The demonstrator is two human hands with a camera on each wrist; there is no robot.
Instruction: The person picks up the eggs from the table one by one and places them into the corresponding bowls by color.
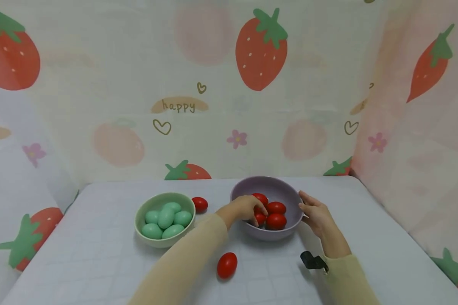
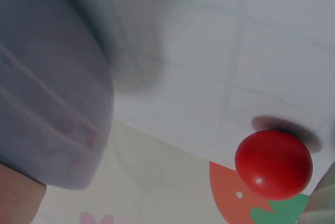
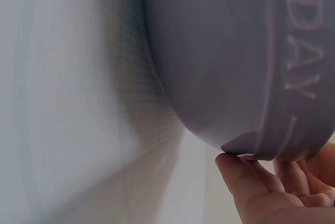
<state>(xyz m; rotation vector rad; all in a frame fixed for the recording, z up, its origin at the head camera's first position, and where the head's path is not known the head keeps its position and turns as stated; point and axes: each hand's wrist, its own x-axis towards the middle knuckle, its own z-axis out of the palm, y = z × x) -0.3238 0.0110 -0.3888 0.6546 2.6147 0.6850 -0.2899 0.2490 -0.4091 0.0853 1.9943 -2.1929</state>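
A purple bowl (image 1: 265, 234) stands tilted, its inside facing me, with several red eggs (image 1: 276, 221) in it. Over its left rim reaches my left hand (image 1: 245, 207), fingers curled down around a red egg (image 1: 260, 218) that they partly cover. At the opposite side my right hand (image 1: 317, 214) grips the bowl's rim, fingertips at the edge. The right wrist view has raised letters on the bowl's outer wall (image 3: 220, 67) and the fingers (image 3: 243, 179) touching it. The left wrist view catches only a bit of the left hand (image 2: 18, 198) beside the bowl.
A green bowl (image 1: 137, 226) of pale green eggs (image 1: 166, 217) stands left of the left forearm. One red egg (image 1: 200, 205) lies behind it, another red egg (image 1: 227, 265) in front of the purple bowl. A black clip-like piece (image 1: 313, 261) hangs at the right wrist. Strawberry-print cloth surrounds the white table (image 1: 110, 199).
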